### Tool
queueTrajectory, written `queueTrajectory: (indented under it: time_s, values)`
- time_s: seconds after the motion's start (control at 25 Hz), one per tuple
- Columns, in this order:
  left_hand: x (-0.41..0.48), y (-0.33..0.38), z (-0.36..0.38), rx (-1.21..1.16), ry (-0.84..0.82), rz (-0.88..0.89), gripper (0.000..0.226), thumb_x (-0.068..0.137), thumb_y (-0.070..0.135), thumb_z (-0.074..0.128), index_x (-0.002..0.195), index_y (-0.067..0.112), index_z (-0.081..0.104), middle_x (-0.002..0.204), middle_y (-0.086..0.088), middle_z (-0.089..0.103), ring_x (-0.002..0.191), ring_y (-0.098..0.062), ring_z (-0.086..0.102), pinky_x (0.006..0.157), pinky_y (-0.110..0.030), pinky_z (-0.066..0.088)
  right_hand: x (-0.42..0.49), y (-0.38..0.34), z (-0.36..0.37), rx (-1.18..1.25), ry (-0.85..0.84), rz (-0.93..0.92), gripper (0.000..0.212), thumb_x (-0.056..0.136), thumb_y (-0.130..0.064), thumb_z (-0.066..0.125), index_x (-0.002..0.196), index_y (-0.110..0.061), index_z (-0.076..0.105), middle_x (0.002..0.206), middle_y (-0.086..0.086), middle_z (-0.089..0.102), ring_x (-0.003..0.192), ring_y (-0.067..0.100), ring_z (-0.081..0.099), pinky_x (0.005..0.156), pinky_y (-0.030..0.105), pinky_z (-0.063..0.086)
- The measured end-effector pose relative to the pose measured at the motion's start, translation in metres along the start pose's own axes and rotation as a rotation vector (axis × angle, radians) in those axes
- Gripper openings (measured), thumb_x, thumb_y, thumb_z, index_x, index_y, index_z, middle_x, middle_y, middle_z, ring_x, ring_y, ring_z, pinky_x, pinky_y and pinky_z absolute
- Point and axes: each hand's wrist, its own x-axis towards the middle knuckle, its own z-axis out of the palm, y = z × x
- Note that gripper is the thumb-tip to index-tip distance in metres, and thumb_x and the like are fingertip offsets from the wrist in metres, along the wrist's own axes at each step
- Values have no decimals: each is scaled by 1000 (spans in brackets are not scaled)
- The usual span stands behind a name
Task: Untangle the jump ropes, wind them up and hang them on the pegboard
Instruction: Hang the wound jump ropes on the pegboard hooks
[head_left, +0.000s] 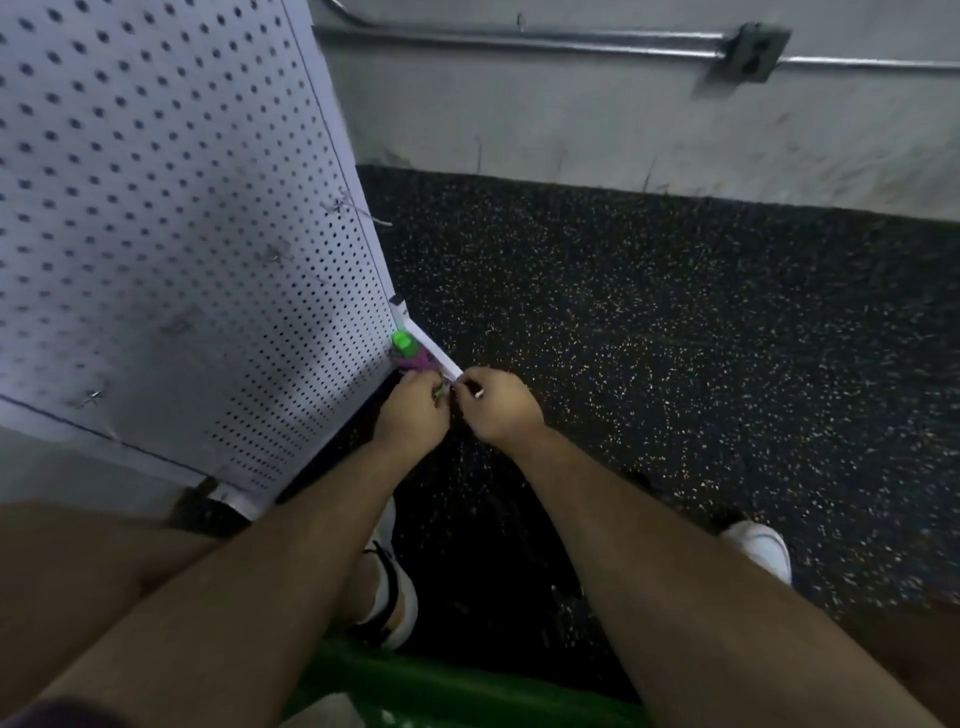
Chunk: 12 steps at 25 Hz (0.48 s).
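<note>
The pegboard (156, 208) walls off the whole left side. Wire hooks (358, 212) jut from its face near the right edge, and the purple-and-green jump rope (413, 354) bundle crowds its near right corner. To the right, the dark speckled floor (675, 338) lies open as far as the far wall (571, 119), while a green bar (441, 680) crosses low at the near edge.

Floor (675, 338): black speckled rubber. Carries white pegboard (156, 208), standing; purple jump rope (418, 359) at its lower corner; left shoe (395, 597); right shoe (761, 548).
</note>
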Motion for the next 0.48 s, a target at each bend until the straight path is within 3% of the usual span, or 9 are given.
queueTrajectory:
  time_s: [0.08, 0.16, 0.28, 0.4, 0.48]
  values:
    - [25, -23, 24, 11, -81, -111, 8, 94, 18, 54, 91, 12, 57, 107, -20, 60, 100, -38, 59, 79, -38, 44, 14, 21, 17, -4, -29, 59, 25, 97, -34, 51, 99, -18, 70, 95, 7, 73, 88, 30, 67, 77, 42, 56]
    - [53, -48, 48, -16, -146, -280, 31, 94, 24, 59, 121, 9, 59, 124, -20, 54, 113, -38, 56, 96, -40, 46, 31, 43, 32, 7, -56, 115, 23, 99, -33, 51, 103, -20, 69, 97, 6, 72, 87, 28, 67, 75, 39, 55]
    - [99, -83, 76, -160, -137, -539, 71, 88, 39, 70, 146, 8, 41, 144, -20, 48, 129, -39, 51, 108, -45, 44, 60, 71, 54, 23, -96, 155, 24, 99, -32, 51, 115, -23, 67, 104, 3, 72, 87, 24, 65, 73, 33, 52]
    - [134, -99, 95, -495, -58, -644, 101, 74, 42, 85, 154, 11, 32, 145, -6, 50, 133, -26, 50, 115, -42, 39, 75, 89, 68, 53, -117, 178, 26, 100, -32, 52, 121, -24, 65, 110, -2, 71, 95, 21, 65, 81, 34, 54]
    - [149, -103, 104, -633, 48, -710, 106, 67, 43, 88, 153, 13, 35, 146, -8, 53, 132, -26, 52, 114, -43, 41, 80, 97, 74, 73, -129, 198, 25, 99, -33, 52, 119, -25, 65, 107, -4, 70, 90, 19, 65, 79, 34, 54]
